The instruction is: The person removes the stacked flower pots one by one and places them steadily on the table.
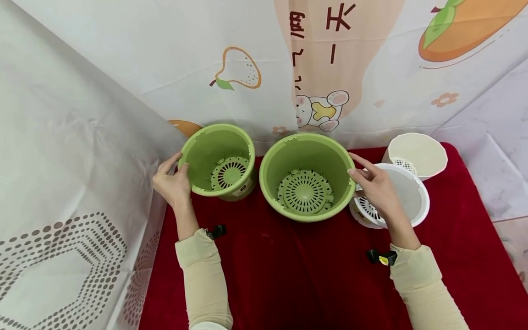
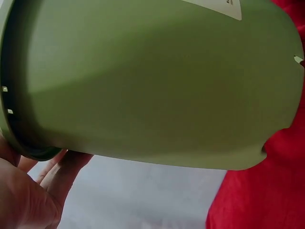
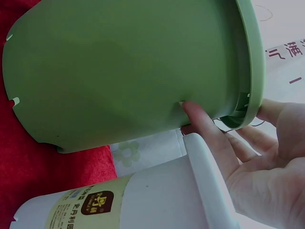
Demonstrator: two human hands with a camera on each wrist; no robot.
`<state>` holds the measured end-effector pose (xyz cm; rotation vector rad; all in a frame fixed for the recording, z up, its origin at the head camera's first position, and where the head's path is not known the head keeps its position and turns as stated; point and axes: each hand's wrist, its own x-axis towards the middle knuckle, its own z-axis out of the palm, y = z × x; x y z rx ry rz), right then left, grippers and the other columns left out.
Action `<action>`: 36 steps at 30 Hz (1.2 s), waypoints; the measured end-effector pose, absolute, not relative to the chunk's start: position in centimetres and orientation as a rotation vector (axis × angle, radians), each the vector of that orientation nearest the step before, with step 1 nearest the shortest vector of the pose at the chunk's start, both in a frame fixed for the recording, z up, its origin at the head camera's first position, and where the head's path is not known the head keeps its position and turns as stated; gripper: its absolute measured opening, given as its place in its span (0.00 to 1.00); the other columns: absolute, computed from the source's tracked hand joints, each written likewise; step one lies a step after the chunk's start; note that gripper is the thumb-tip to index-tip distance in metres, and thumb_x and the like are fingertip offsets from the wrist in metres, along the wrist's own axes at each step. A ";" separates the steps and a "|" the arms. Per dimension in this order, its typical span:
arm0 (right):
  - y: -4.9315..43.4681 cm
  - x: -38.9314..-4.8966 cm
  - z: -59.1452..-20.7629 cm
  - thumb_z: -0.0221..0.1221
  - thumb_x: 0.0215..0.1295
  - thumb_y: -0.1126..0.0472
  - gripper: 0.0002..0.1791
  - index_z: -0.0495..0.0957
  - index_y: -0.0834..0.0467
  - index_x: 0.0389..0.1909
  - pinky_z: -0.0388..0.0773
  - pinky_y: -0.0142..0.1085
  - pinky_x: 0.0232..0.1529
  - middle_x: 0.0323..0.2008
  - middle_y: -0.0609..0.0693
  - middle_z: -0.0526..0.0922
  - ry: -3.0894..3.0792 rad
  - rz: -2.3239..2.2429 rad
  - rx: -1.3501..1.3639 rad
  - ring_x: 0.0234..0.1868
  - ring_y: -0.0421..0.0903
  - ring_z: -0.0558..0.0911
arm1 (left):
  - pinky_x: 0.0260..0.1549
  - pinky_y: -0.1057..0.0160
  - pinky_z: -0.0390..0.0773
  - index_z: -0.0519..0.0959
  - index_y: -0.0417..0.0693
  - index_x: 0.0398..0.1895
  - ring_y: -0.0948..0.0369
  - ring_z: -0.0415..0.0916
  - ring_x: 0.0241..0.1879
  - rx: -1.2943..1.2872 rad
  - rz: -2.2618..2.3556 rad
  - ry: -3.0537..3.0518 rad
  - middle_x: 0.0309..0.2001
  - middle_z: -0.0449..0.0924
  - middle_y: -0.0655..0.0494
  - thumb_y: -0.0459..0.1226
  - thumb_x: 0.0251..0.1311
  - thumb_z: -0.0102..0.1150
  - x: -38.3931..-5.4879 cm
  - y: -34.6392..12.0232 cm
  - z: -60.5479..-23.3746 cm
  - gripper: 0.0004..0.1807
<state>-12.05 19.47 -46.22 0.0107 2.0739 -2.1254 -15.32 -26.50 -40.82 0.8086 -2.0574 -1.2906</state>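
Two green plastic flowerpots with slotted bottoms stand side by side. My left hand (image 1: pixel 173 179) pinches the left rim of the smaller green pot (image 1: pixel 214 176), thumb at the inside edge and fingers beyond it. In the left wrist view that pot's smooth wall (image 2: pixel 152 95) fills most of the picture, a pale label at its top. The larger green pot (image 1: pixel 305 151) stands to its right. My right hand (image 1: pixel 376 189) grips this pot's right rim, with a fingertip (image 3: pixel 193 109) against the outer wall below the lip in the right wrist view.
A white pot (image 1: pixel 421 201) with a printed label (image 3: pixel 90 205) stands right under my right hand. Behind it is a cream pot (image 1: pixel 439 160) with a faceted rim. Red cloth (image 1: pixel 288 270) covers the table, and a printed curtain (image 1: pixel 173 59) hangs close behind the pots.
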 end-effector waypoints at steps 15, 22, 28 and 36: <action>18.7 -12.3 -46.6 0.56 0.73 0.55 0.30 0.64 0.51 0.74 0.84 0.39 0.27 0.44 0.48 0.88 2.160 -2.090 0.016 0.33 0.45 0.88 | 0.58 0.70 0.70 0.90 0.57 0.42 0.62 0.78 0.55 0.875 -1.232 -2.076 0.48 0.86 0.58 0.27 0.52 0.69 -14.7 -28.0 -43.4 0.18; 18.4 -12.4 -46.2 0.53 0.75 0.56 0.30 0.62 0.54 0.75 0.84 0.35 0.33 0.56 0.71 0.77 2.231 -2.060 0.002 0.37 0.39 0.87 | 0.61 0.68 0.68 0.90 0.57 0.42 0.61 0.77 0.57 0.877 -1.226 -2.087 0.49 0.86 0.56 0.27 0.52 0.69 -14.6 -27.9 -44.9 0.17; 18.3 -12.5 -46.2 0.54 0.75 0.58 0.29 0.62 0.56 0.75 0.83 0.31 0.36 0.58 0.72 0.75 2.231 -2.091 0.027 0.39 0.38 0.87 | 0.61 0.67 0.68 0.90 0.54 0.43 0.60 0.76 0.58 0.880 -1.213 -2.116 0.48 0.86 0.56 0.26 0.52 0.68 -14.5 -27.7 -45.5 0.17; 18.3 -12.8 -46.2 0.54 0.75 0.56 0.29 0.64 0.55 0.74 0.83 0.30 0.34 0.58 0.70 0.76 2.258 -2.067 0.043 0.38 0.38 0.87 | 0.65 0.69 0.63 0.90 0.59 0.45 0.62 0.72 0.63 0.937 -1.253 -2.160 0.52 0.84 0.57 0.28 0.54 0.69 -14.4 -27.3 -46.3 0.18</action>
